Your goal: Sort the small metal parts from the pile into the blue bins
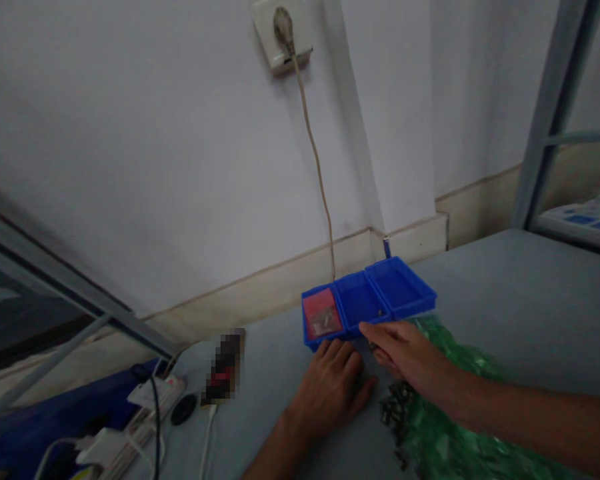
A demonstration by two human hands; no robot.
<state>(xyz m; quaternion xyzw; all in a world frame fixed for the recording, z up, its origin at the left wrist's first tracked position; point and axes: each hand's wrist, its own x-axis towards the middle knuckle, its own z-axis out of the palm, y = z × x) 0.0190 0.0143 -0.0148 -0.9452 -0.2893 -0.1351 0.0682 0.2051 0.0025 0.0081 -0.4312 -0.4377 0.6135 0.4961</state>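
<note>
Three blue trays [405, 283] stand side by side on the grey table near the wall. The left tray holds a red card with small metal pieces [321, 315]. My left hand [333, 387] lies on the table just in front of the trays, fingers bent slightly and together, holding nothing that I can see. My right hand [405, 357] reaches toward the front edge of the middle tray, fingers pinched on a small dark piece. A green plastic bag [445, 413] with several small dark metal parts [397, 407] lies under my right forearm.
A power strip with white and black cables [150, 407] sits at the left front beside a blue object [55, 417]. A cable [317, 167] runs down the wall from a socket. Metal frame bars stand at the left and right edges.
</note>
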